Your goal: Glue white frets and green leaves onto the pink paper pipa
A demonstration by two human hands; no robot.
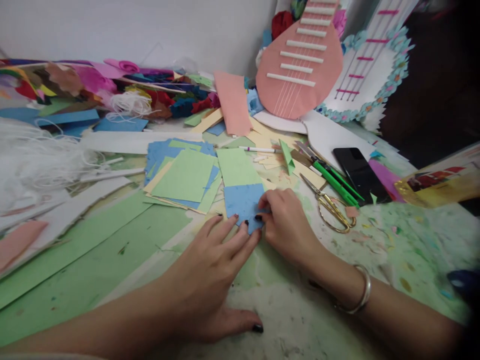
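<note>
A small piece of blue paper [242, 197] lies flat on the table, against the lower end of a light green paper strip [238, 167]. My left hand [213, 265] is spread open, its fingertips resting on the blue paper's near edge and its thumb held apart. At the right edge of the blue paper, my right hand [287, 222] pinches the paper's corner between thumb and forefinger. Just left of these stands a stack of green paper squares [189, 175] with blue and cream sheets among them.
Gold-handled scissors [333, 210], green cutter knives [333, 182] and a black phone [360, 172] lie to the right. Behind stands a pink paper lute [300, 60]. White string [48, 160] and a long green sheet [75, 250] cover the left.
</note>
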